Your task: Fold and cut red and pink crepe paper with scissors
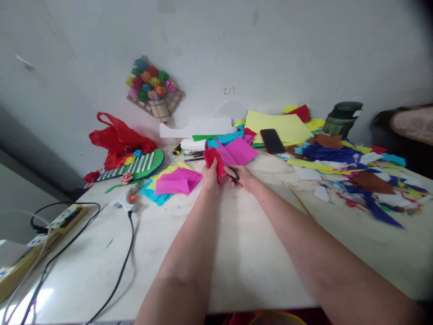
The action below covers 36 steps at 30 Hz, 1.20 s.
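Observation:
My left hand (211, 175) is closed on a piece of red paper (212, 158), held up over the middle of the table. In my right hand (244, 177) is a pair of scissors with dark handles (234, 175), its blades against the red paper's right side. How far the blades are apart is too small to tell. Just behind the hands lie magenta sheets (240, 151). To the left of my left hand, more magenta paper (177, 181) rests on yellow and blue sheets (155, 197).
Paper scraps (365, 176) are heaped on the right, near a green jar (343, 118). A phone (272, 141) lies on yellow paper (277, 122). At left are a glue gun (126, 200) with its cord, a power strip (57, 230) and a red plastic bag (118, 137).

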Each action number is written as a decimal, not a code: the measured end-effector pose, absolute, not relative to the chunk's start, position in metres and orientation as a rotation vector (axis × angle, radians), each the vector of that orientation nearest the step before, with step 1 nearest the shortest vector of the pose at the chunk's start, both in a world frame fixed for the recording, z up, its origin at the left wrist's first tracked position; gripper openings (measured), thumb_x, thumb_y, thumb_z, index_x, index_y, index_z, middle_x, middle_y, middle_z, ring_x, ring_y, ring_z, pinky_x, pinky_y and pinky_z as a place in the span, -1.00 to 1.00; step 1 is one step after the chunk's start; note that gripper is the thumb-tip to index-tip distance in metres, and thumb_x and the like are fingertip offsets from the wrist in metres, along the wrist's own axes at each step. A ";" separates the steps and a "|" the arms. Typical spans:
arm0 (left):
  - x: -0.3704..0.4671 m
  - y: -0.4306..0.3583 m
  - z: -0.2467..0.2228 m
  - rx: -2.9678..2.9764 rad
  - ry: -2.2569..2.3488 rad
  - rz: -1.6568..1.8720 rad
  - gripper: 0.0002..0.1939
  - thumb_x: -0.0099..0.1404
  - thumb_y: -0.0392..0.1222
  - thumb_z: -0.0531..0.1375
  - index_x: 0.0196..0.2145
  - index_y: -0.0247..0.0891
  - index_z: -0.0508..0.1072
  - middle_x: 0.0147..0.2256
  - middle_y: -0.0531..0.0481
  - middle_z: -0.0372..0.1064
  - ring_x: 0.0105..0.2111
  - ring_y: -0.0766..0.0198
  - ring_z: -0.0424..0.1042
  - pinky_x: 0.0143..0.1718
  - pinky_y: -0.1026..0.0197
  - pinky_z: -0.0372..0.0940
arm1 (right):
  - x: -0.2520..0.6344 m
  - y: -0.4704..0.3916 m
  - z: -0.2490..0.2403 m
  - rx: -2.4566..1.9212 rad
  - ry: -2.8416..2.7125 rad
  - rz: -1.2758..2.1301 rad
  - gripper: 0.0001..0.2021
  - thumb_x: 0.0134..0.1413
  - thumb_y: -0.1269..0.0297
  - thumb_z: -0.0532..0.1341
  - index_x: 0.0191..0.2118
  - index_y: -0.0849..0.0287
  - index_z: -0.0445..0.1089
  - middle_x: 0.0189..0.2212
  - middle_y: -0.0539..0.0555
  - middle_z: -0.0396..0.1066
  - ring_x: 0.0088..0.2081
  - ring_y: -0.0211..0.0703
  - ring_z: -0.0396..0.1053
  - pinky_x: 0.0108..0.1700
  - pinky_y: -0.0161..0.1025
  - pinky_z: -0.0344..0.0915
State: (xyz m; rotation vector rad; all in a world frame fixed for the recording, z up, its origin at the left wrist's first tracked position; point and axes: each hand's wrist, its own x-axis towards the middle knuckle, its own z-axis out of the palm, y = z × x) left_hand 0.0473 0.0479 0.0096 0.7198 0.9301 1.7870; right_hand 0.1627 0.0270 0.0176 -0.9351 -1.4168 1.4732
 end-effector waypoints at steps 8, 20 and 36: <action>0.047 0.047 0.009 0.719 0.927 1.797 -0.67 -0.09 -0.09 0.29 -0.41 -0.38 0.38 -0.53 -0.04 0.39 -0.58 0.33 0.36 -0.46 0.26 0.25 | 0.163 0.026 0.017 -0.924 -1.410 1.504 -0.71 -0.16 0.08 0.26 -0.50 0.22 0.26 -0.74 -0.11 0.20 -0.78 -0.45 0.11 -0.82 -0.48 -0.20; 0.045 0.042 0.012 0.688 0.820 1.803 -0.68 -0.09 -0.19 0.30 -0.35 -0.36 0.38 -0.46 -0.07 0.42 -0.53 0.30 0.40 -0.41 0.23 0.30 | 0.164 0.023 0.021 -0.924 -1.388 1.526 -0.65 -0.25 0.03 0.29 -0.53 0.22 0.22 -0.73 -0.11 0.19 -0.76 -0.46 0.11 -0.78 -0.49 -0.11; 0.043 0.041 0.014 0.657 0.844 1.790 -0.68 -0.13 -0.19 0.32 -0.38 -0.37 0.40 -0.48 -0.07 0.43 -0.50 0.26 0.43 -0.39 0.20 0.34 | 0.167 0.029 0.015 -0.850 -1.393 1.588 -0.60 -0.23 -0.08 0.24 -0.51 0.20 0.22 -0.73 -0.09 0.25 -0.76 -0.40 0.17 -0.80 -0.45 -0.15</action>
